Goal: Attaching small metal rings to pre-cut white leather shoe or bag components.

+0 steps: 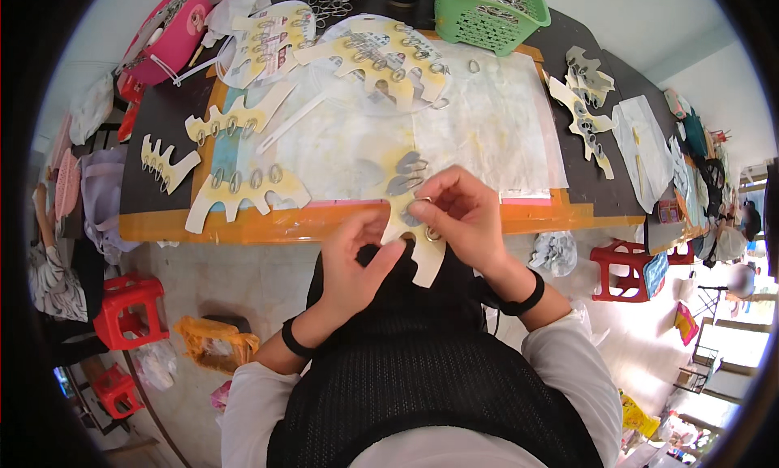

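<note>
Both grips work at the near edge of the surface. Left hand (353, 253) has its grip pinched together on the lower part of a pale yellow cut-out card (418, 253), thumb pressed to the card's 9 o'clock side. Right hand (458, 212) has its fingertips closed on a small metal ring (420, 202) at the card's upper part, just at 12 o'clock of the left thumb. The card hangs over the orange edge of the surface (268, 225), its lower lobe out past the edge above the person's black top. Grey oval pieces (406, 172) sit on the card's far end, touching it.

At 9 o'clock of the hands, near them, a second yellow card with rings (239, 188) lies close to the orange edge, one corner reaching it. Between that card and the hands the white sheet (487, 127) is bare, giving room to slide sideways. At 3 o'clock the sheet runs free to its right border, then dark surface.

Farther out, at 12 o'clock, a ringed card (381, 58) lies on a clear round lid. A green basket (487, 14) of rings stands at 1 o'clock by the far edge, a pink basket (166, 34) at 10 o'clock. More cards (586, 103) lie at 2 o'clock. Red stools (130, 306) stand on the floor below the edge.
</note>
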`<state>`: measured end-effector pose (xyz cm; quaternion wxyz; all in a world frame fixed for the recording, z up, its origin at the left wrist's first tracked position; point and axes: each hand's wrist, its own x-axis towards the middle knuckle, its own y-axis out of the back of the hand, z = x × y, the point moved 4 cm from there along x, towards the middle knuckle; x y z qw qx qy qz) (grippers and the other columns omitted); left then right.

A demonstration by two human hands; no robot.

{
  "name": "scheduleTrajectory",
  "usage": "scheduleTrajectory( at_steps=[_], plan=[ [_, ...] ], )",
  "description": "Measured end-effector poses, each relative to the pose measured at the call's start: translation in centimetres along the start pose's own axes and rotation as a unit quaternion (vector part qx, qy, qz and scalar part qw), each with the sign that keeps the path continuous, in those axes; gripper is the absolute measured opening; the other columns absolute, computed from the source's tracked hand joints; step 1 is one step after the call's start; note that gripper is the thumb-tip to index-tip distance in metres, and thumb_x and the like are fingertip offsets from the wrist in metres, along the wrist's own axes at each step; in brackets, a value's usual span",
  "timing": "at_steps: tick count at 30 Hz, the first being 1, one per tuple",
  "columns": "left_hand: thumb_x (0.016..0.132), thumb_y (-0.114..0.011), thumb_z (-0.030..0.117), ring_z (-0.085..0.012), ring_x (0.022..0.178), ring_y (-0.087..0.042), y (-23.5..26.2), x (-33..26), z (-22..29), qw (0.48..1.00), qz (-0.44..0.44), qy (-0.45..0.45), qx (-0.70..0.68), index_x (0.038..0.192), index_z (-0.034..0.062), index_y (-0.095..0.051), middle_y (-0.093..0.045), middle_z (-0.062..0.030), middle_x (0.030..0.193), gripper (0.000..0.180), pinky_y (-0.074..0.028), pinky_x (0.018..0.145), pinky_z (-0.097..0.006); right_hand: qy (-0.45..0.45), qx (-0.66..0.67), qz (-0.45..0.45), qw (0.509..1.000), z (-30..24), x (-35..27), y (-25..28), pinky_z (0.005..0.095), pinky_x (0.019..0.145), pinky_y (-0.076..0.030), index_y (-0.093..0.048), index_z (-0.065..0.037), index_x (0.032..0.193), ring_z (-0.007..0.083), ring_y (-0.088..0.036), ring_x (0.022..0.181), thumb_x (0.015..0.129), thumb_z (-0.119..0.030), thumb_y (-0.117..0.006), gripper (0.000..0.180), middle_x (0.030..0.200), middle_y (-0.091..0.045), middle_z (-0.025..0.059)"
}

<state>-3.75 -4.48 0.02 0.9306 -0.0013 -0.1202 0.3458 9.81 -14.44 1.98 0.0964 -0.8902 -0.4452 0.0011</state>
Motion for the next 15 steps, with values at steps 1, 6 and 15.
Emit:
scheduleTrajectory(
  at_steps=[1,6,15],
  plan=[
    [0.084,-0.073,0.004,-0.009,0.081,-0.057,-0.5,0.3,-0.7,0.986,-0.023,0.118,-0.113,0.105,-0.0042,-0.059,-0.06,-0.0045,0.092,0.026,-0.046,0.073,-0.024,-0.002,-0.015,0.001,1.0,-0.2,-0.4,-0.3,0.0213,0.072,-0.05,-0.062,-0.003,0.102,0.0044,-0.061,0.082,0.088,0.001,-0.069,0.016,0.089,-0.064,-0.0006],
    [0.087,-0.07,-0.001,-0.0042,0.071,-0.046,0.1,1.1,-0.9,0.992,-0.082,0.057,-0.075,0.094,-0.005,-0.061,-0.053,0.001,0.081,0.012,-0.04,0.065,-0.02,0.158,-0.201,-0.055,0.965,-2.1,-0.5,-0.3,0.0252,0.067,-0.051,-0.069,0.001,0.101,0.0127,-0.063,0.079,0.083,0.0,-0.072,0.019,0.09,-0.066,0.0082],
    [0.089,-0.067,-0.002,-0.0073,0.074,-0.059,0.3,1.3,0.2,0.98,-0.149,0.095,-0.091,0.095,-0.0063,-0.065,-0.06,-0.0018,0.082,0.008,-0.05,0.067,-0.022,0.311,-0.311,-0.089,0.894,-3.3,-0.8,0.1,0.0303,0.069,-0.051,-0.075,-0.007,0.101,0.0192,-0.062,0.081,0.08,-0.004,-0.076,0.021,0.092,-0.066,0.005]
  ],
)
